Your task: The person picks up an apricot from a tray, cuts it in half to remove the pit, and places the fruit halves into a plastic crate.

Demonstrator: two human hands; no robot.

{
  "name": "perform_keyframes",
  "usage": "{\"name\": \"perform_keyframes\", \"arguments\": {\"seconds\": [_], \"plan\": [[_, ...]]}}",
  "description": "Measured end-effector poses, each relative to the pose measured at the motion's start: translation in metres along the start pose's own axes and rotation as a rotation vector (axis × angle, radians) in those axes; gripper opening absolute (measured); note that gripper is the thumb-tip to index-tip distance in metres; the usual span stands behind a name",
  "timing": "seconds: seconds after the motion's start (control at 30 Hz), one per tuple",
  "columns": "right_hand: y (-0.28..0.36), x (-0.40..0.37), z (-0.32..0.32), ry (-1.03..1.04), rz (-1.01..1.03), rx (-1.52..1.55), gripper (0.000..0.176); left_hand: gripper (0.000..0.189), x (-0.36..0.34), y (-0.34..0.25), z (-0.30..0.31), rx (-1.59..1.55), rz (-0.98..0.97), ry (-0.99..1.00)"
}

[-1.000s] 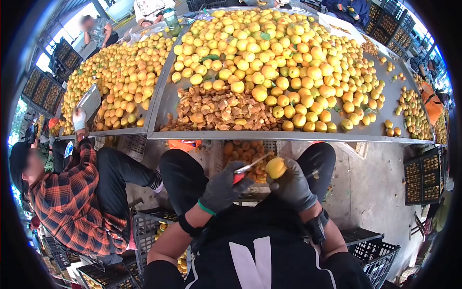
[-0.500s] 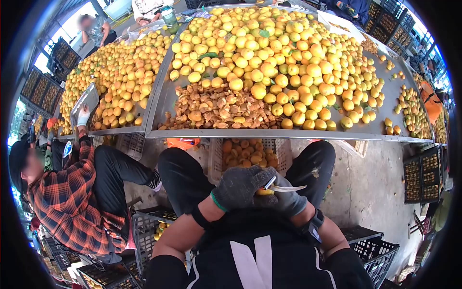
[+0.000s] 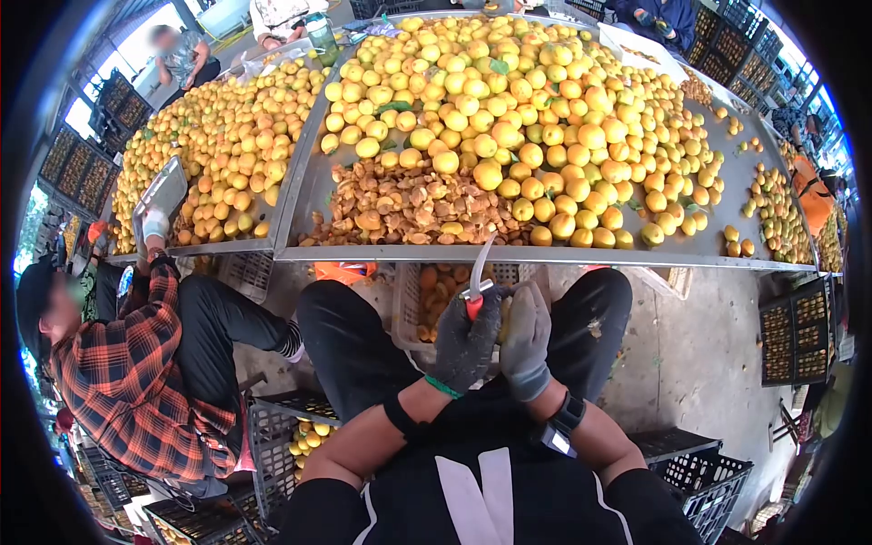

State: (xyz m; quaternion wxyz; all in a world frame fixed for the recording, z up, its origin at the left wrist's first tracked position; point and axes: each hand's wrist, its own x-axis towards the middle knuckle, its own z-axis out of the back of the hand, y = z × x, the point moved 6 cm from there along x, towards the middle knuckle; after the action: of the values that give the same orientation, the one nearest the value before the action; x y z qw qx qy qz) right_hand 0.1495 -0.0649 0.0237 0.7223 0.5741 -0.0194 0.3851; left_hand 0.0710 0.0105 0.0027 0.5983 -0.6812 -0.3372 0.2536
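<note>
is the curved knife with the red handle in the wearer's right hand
No, the dark grey-gloved left hand grips the red-handled curved metal knife, its blade pointing toward the silver metal table.

The counter [image 3: 545, 257] is smooth metal with a dull sheen; on it, apricots [image 3: 527, 118] look smooth, brown fruit scraps [image 3: 427, 204] rough and moist. Before it, matt cloth gloves [image 3: 465, 341], a bright metal blade [image 3: 480, 265]; beneath it, a pale plastic crate [image 3: 406, 307].
</note>
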Motion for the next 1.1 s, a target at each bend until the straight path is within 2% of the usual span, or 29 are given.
{"name": "perform_keyframes", "arguments": {"seconds": [0.03, 0.07, 0.1, 0.13, 0.17, 0.2, 0.23, 0.27, 0.33, 0.37, 0.4, 0.43, 0.47, 0.5, 0.53, 0.6, 0.67, 0.73, 0.77, 0.83, 0.87, 0.93, 0.97, 1.0, 1.03, 1.1], "plan": [[-0.001, 0.001, -0.003, 0.008, 0.076, -0.115, 0.012, 0.035, 0.004, -0.001, 0.003, 0.029, -0.047, 0.055], [-0.003, -0.001, -0.005, 0.017, 0.147, -0.231, 0.018, 0.035, 0.004, -0.003, 0.012, 0.029, -0.046, 0.055], [-0.011, -0.004, 0.000, 0.016, 0.144, -0.232, 0.018, 0.041, 0.004, -0.020, 0.013, 0.317, -0.179, 0.139], [-0.027, -0.006, -0.005, 0.229, 0.024, 0.052, 0.034, 0.048, 0.004, -0.036, 0.011, 0.605, -0.316, 0.223], [-0.035, -0.012, -0.014, 0.442, -0.098, 0.339, 0.052, 0.048, 0.005, -0.045, 0.014, 0.606, -0.317, 0.222], [-0.036, -0.015, -0.015, 0.445, -0.095, 0.342, 0.052, 0.053, 0.001, -0.058, 0.010, 0.751, -0.450, 0.307], [-0.043, -0.022, -0.020, 0.497, -0.285, 0.535, 0.069, 0.057, -0.002, -0.064, 0.006, 0.895, -0.583, 0.394], [-0.049, -0.032, -0.026, 0.544, -0.480, 0.726, 0.085, 0.057, 0.002, -0.065, 0.010, 0.896, -0.581, 0.390], [-0.051, -0.039, -0.032, 0.590, -0.459, 0.807, 0.080, 0.059, -0.003, -0.066, 0.005, 0.947, -0.811, 0.563], [-0.050, -0.039, -0.029, 0.526, -0.404, 0.718, 0.069, 0.059, -0.003, -0.066, 0.004, 0.947, -0.814, 0.560], [-0.042, -0.035, -0.024, 0.457, -0.349, 0.630, 0.058, 0.057, -0.002, -0.065, 0.003, 0.936, -0.782, 0.569], [-0.032, -0.031, -0.022, 0.454, -0.346, 0.628, 0.058, 0.055, 0.000, -0.064, 0.001, 0.923, -0.753, 0.578], [-0.017, -0.022, -0.011, 0.365, -0.222, 0.496, 0.043, 0.055, -0.001, -0.061, -0.001, 0.920, -0.757, 0.579], [-0.004, -0.017, -0.002, 0.278, -0.101, 0.363, 0.029, 0.051, 0.000, -0.058, -0.001, 0.826, -0.734, 0.499], [0.001, -0.017, -0.002, 0.280, -0.102, 0.362, 0.029, 0.047, 0.000, -0.056, 0.000, 0.732, -0.705, 0.419], [0.004, -0.015, 0.001, 0.145, -0.188, 0.306, 0.012, 0.043, -0.001, -0.056, -0.003, 0.670, -0.699, 0.382], [0.011, -0.011, 0.000, 0.110, -0.239, 0.386, 0.011, 0.038, -0.003, -0.052, -0.006, 0.608, -0.691, 0.346], [0.026, -0.004, 0.008, -0.038, 0.058, -0.163, 0.013, 0.026, 0.001, -0.040, 0.001, 0.373, -0.549, 0.173], [0.034, -0.001, 0.012, -0.074, 0.108, -0.182, 0.018, 0.026, -0.003, -0.037, -0.001, 0.375, -0.550, 0.173], [0.025, -0.003, 0.009, -0.103, 0.142, -0.202, 0.017, 0.019, -0.001, -0.008, 0.001, 0.006, 0.073, 0.094], [0.024, -0.004, 0.009, -0.134, 0.174, -0.222, 0.017, 0.019, -0.001, -0.007, -0.002, 0.006, 0.071, 0.091], [0.028, 0.002, 0.007, -0.105, 0.136, -0.207, 0.018, 0.020, 0.000, -0.001, 0.001, -0.195, 0.131, -0.077], [0.026, 0.004, 0.007, -0.087, 0.078, -0.063, 0.018, 0.020, 0.000, 0.006, 0.000, -0.272, 0.171, -0.133], [0.023, 0.005, 0.007, -0.070, 0.019, 0.081, 0.019, 0.020, 0.001, 0.013, 0.004, -0.270, 0.171, -0.136], [0.014, 0.004, 0.004, -0.069, 0.022, 0.082, 0.019, 0.022, 0.005, 0.019, 0.005, -0.245, 0.181, -0.101], [0.004, -0.001, -0.001, -0.089, 0.259, -0.198, 0.020, 0.024, 0.007, 0.016, 0.012, -0.220, 0.187, -0.059]]}}
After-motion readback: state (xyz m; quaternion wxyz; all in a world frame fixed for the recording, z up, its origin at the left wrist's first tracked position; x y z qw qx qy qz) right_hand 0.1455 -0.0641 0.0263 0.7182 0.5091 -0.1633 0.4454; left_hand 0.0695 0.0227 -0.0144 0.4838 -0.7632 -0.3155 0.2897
